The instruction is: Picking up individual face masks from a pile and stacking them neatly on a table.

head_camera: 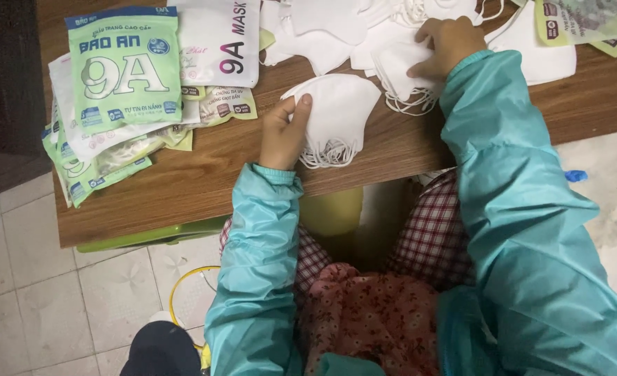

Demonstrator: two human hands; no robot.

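Sitting at the near edge of a wooden table (pixel 204 174), the person wears teal sleeves (pixel 510 209) over a red checked garment (pixel 433 237), with pale floor tiles (pixel 58 299) below. Just past that near edge, the left hand (pixel 284 132) pinches the left rim of a small stack of white face masks (pixel 339 111), thumb on top and fingers closed beneath, the ear loops spilling toward the table's edge. Farther in, the right hand (pixel 444 45) presses down with fingers curled on a second stack of masks (pixel 402 73), gripping its top layers. Toward the left edge lie green printed packets (pixel 124 66) fanned over one another, a white packet (pixel 218 42) beside them. Along the far edge, loose white masks (pixel 336 28) are heaped, with more green packets (pixel 587 21) at the far right corner.
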